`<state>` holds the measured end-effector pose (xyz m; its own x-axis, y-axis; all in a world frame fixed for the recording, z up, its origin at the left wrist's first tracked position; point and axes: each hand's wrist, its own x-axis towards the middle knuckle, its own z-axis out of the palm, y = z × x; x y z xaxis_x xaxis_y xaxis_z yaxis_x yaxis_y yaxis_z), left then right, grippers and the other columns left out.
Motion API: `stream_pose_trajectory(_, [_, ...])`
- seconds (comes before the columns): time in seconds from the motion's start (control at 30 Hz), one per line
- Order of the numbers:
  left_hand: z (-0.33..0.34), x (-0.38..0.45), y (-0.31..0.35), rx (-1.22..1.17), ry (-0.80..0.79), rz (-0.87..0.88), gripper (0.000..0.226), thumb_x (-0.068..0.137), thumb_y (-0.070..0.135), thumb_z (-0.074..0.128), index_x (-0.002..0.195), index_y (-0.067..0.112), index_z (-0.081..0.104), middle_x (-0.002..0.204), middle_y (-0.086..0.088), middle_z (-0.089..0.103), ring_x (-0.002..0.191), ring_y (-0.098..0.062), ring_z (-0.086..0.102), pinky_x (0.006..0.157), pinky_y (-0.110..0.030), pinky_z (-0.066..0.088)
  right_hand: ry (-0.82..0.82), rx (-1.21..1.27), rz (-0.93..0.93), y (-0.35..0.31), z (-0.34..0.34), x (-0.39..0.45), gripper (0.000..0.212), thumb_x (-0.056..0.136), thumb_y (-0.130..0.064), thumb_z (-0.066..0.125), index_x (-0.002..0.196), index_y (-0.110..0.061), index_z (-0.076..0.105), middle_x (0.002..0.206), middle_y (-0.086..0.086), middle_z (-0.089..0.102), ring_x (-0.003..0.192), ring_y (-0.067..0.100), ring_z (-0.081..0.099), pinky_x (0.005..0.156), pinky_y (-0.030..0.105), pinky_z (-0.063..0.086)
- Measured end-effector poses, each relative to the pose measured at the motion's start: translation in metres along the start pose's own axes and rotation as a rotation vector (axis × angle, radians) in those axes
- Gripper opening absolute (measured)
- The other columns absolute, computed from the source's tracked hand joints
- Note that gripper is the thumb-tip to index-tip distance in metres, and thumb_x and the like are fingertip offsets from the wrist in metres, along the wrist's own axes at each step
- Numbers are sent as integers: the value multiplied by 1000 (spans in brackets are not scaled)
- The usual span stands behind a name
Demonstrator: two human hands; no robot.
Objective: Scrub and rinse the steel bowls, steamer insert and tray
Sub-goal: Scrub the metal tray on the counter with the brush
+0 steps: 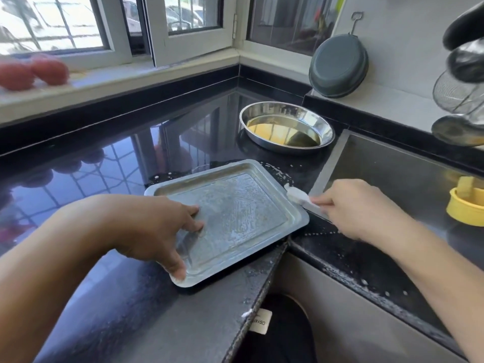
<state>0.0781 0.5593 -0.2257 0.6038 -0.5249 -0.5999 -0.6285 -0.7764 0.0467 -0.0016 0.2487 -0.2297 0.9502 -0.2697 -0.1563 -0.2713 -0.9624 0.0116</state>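
Steel, dull grey and filmed with soap: the tray (235,213) is a shallow rectangle with rounded corners and a flat rim, scrub streaks swirled across its floor. It lies flat on the black counter (104,179) at the corner, its near edge close to the counter's edge. Counter is polished stone, mirror-glossy, flecked with white suds around the tray.

Behind the tray, apart from it, a round steel bowl (286,127), bright and shiny, with yellowish liquid pooled in the bottom. To the right, a steel sink drainboard (392,174), matte; a yellow plastic holder (466,205) sits on it. On the tiled wall hang a dark green lidded pan (339,66), a wire mesh strainer (455,93) and a ladle (455,129). Two red round fruits (34,72) on the window sill, blurred.

Left hand (162,231) rests on the tray's left end: fingers spread nearly straight and pressing on the tray floor, thumb stretched down to the near rim.

Right hand (358,208) is curled around a white scrubber (298,196), soapy, its foamy tip poking out and touching the tray's right rim. Hand sits over the edge of the drainboard.
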Motion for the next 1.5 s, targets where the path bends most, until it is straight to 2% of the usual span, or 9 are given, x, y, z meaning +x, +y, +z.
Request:
stream_pose_trajectory(0.2, [4, 3, -2, 9, 3, 11, 104, 79, 71, 74, 163, 45, 18, 169, 26, -6, 159, -12, 11, 127, -39, 20, 78, -16, -118, -14, -1, 44, 38, 104, -22, 51, 134, -44, 61, 103, -7, 55, 85, 25, 57, 71, 33, 47])
stream_pose_trajectory(0.3, [3, 3, -2, 13, 9, 10, 105, 78, 70, 74, 163, 45, 18, 170, 24, -7, 158, -14, 16, 126, -39, 23, 49, -100, -138, 11, 4, 13, 35, 105, -43, 41, 134, -48, 58, 96, -11, 52, 94, 25, 61, 76, 37, 52])
stream_pose_trajectory(0.43, [4, 3, -1, -4, 10, 14, 104, 80, 67, 75, 163, 45, 17, 170, 24, -8, 158, -14, 17, 125, -36, 25, 130, -92, -67, 38, 24, -41, 78, 83, -78, 2, 102, -39, 67, 77, -18, 53, 73, 7, 56, 61, 33, 50])
stream_pose_trajectory(0.63, [2, 1, 0, 10, 11, 13, 103, 80, 70, 73, 163, 45, 18, 170, 25, -7, 159, -11, 11, 126, -37, 21, 168, 11, -80, -22, 9, 16, 20, 104, -43, 48, 103, -32, 65, 93, -6, 59, 82, 30, 60, 70, 39, 52])
stream_pose_trajectory(0.73, [3, 0, -1, -4, 13, 14, 101, 80, 70, 72, 163, 46, 18, 170, 26, -6, 158, -9, 10, 125, -34, 20, 152, 57, -135, -54, -4, 70, 31, 104, -31, 47, 127, -33, 68, 106, -3, 61, 95, 30, 62, 75, 38, 50])
stream_pose_trajectory(0.97, [6, 2, -2, -49, 13, 3, 104, 79, 77, 68, 162, 48, 14, 170, 25, -10, 158, -9, 11, 126, -36, 19, 66, -29, -156, -34, -4, 69, 36, 104, -26, 49, 133, -44, 61, 132, -2, 61, 114, 31, 61, 91, 40, 54])
stream_pose_trajectory(1.13, [10, 9, 16, 51, 56, -28, 101, 82, 91, 35, 163, 45, -2, 172, 14, -11, 160, -16, -2, 128, -45, 8, 165, -12, -22, 2, 14, -4, 36, 105, -37, 42, 135, -46, 59, 109, 0, 63, 100, 34, 64, 75, 36, 46])
stream_pose_trajectory(1.3, [16, 10, 31, 86, 133, -44, 119, 57, 96, 0, 163, 43, -6, 174, 10, -6, 158, -21, 3, 126, -47, 11, 107, 188, -318, -44, 39, -71, 36, 106, -47, 37, 139, -52, 48, 85, -8, 47, 82, 22, 58, 73, 41, 51])
stream_pose_trajectory(1.5, [15, 14, 25, 107, 155, -33, 117, 59, 98, 4, 163, 45, -2, 173, 13, -1, 156, -21, 10, 126, -45, 13, 188, 95, -172, -20, 31, -32, 33, 106, -42, 39, 133, -48, 57, 79, -8, 43, 78, 25, 57, 69, 40, 50])
